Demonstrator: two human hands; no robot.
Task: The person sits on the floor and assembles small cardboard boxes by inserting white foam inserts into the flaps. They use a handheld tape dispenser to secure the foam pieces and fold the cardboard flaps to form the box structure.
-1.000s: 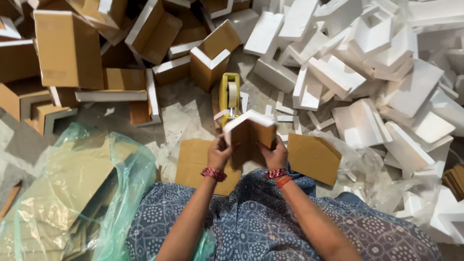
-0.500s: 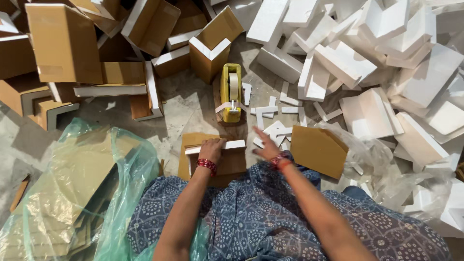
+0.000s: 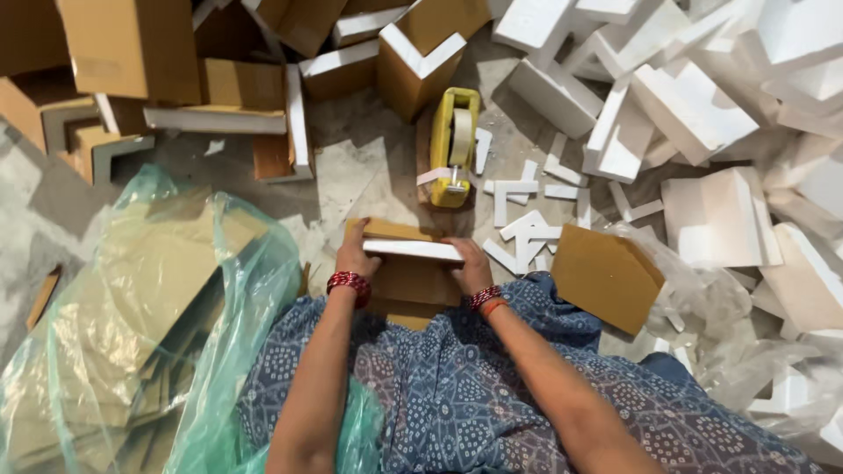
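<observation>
Head view looks straight down at a person sitting on the floor, both hands working just in front of the blue patterned lap. The left hand and the right hand hold the two ends of a white foam strip that lies across the top of a brown cardboard piece. On each hand the fingers curl down over the strip's ends and press it against the cardboard, pinching rather than spread, though the fingertips themselves are hidden on the far side. The strip looks very light and stiff but crumbly, the sort of foam that snaps or dents if squeezed mid-span, so a hold at the ends with gentle pressure suits it; the cardboard looks thin, stiff along its face and easy to crease, best taken by its edges. Just beyond the hands stands a yellow tape dispenser, with small white foam offcuts scattered beside it. A loose cardboard panel lies near the right hand. To the left a green plastic bag holds flat cardboard sheets, and white foam blocks pile up on the right.
</observation>
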